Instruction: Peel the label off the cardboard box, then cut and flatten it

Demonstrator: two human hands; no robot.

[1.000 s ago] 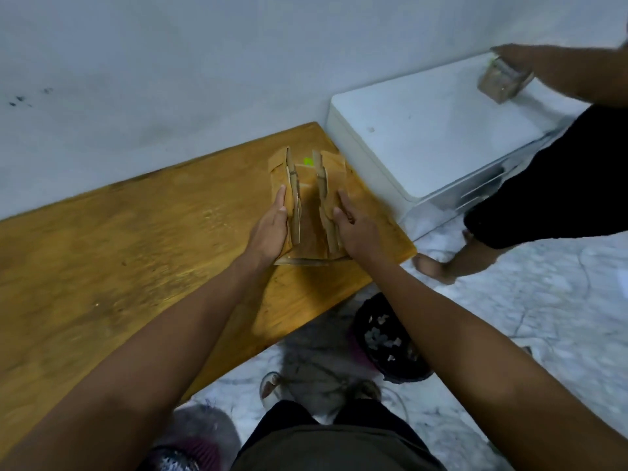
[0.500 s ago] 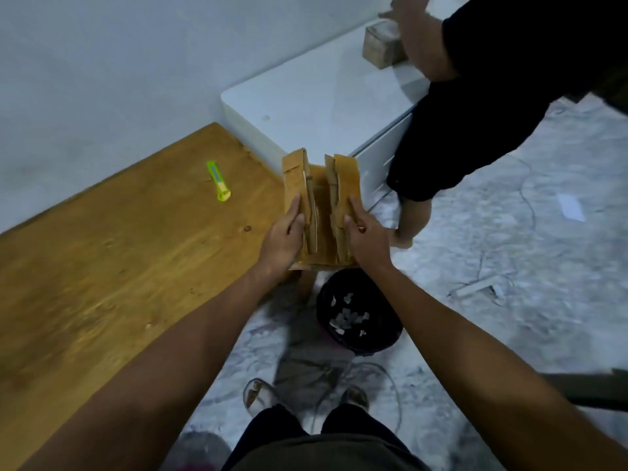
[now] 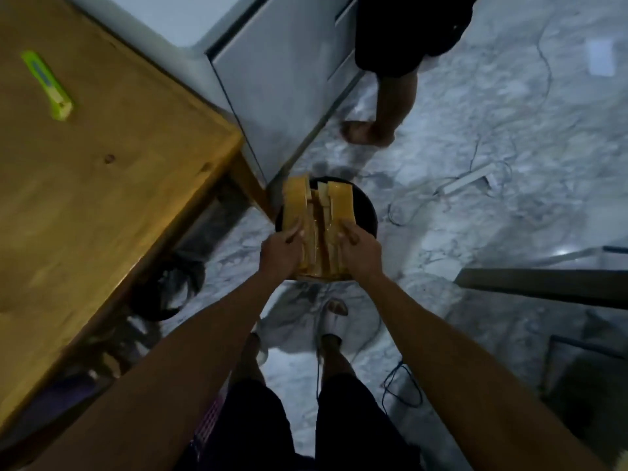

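Two hands held one folded cardboard box (image 3: 317, 229) over one black bin (image 3: 365, 212) on the marble floor (image 3: 475, 198). Left hand (image 3: 280, 253) gripped the box's left side, thumb on its upper face and fingers curled under; right hand (image 3: 360, 251) gripped the right side likewise. The box was cut open and folded, its flaps standing up in several ridges between the hands, off the table and directly above the bin's mouth. What the bin contained could not be told, since the cardboard covered most of its opening. One green utility knife (image 3: 47, 85) lay alone on the wooden table (image 3: 119, 171), well apart from the box. One white cabinet (image 3: 272, 83) stood beside the table's end. A second person's leg (image 3: 390, 107) stood next to that cabinet. Several cables (image 3: 404, 385) trailed across the floor.
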